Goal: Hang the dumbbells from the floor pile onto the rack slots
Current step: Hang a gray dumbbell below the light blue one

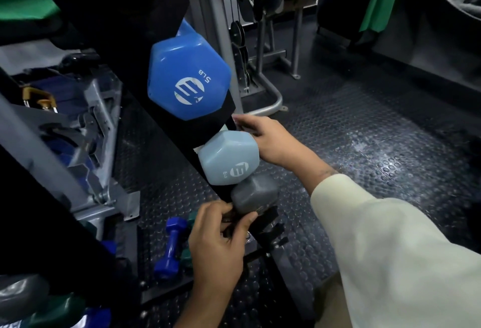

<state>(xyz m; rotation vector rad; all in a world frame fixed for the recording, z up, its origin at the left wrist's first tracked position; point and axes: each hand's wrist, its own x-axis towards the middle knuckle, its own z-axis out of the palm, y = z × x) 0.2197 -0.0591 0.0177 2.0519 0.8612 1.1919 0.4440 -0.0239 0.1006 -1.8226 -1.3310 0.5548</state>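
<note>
A black rack (166, 109) slants down through the middle of the view. On it sit a blue 5 LB dumbbell (187, 77), a pale blue dumbbell (229, 158) below it, and a grey dumbbell (253, 192) lowest. My left hand (218, 244) grips the grey dumbbell from beneath, fingers curled at its lower end. My right hand (270, 140) wraps over the far side of the pale blue dumbbell, its fingertips reaching the rack's edge. On the floor beside the rack lie a small dark blue dumbbell (170, 247) and a teal dumbbell (188, 244), partly hidden by my left hand.
More dumbbells, a grey one (20, 299) and a green one (59, 312), sit at the bottom left. A grey machine frame (104, 161) stands to the left and a cable machine (234, 41) behind the rack. Studded rubber floor (364, 132) spreads to the right.
</note>
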